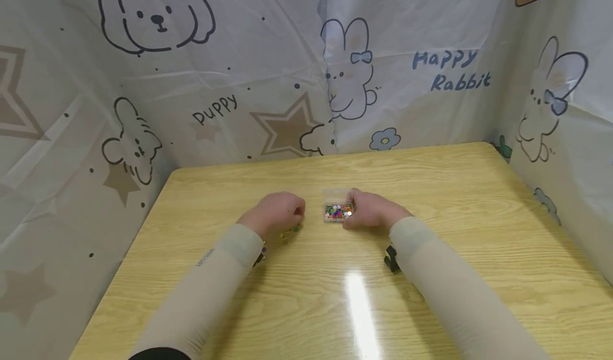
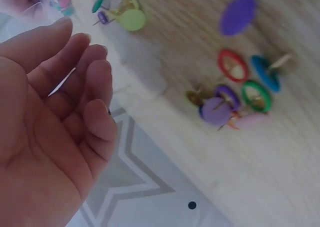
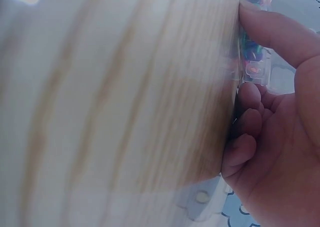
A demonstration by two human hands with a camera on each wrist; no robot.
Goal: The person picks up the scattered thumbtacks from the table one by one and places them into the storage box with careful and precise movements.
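A small clear plastic box (image 1: 328, 219) of multicoloured thumbtacks stands on the table with its lid raised. My right hand (image 1: 371, 209) grips its right side; in the right wrist view the thumb lies along the box (image 3: 255, 67) and the other fingers curl below. My left hand (image 1: 278, 211) hovers left of the box, fingers loosely curved. In the left wrist view nothing shows between those fingers (image 2: 99, 79). Beside it are loose thumbtacks: a green-and-yellow group (image 2: 131, 19), a purple one (image 2: 239, 14), and a mixed cluster (image 2: 216, 112), some with points up.
The wooden table (image 1: 306, 296) carries a bright light reflection near its front. Behind and at both sides hangs a pale curtain (image 1: 268, 72) printed with cartoon animals and stars. A dark strap or device (image 1: 391, 259) sits at the right wrist.
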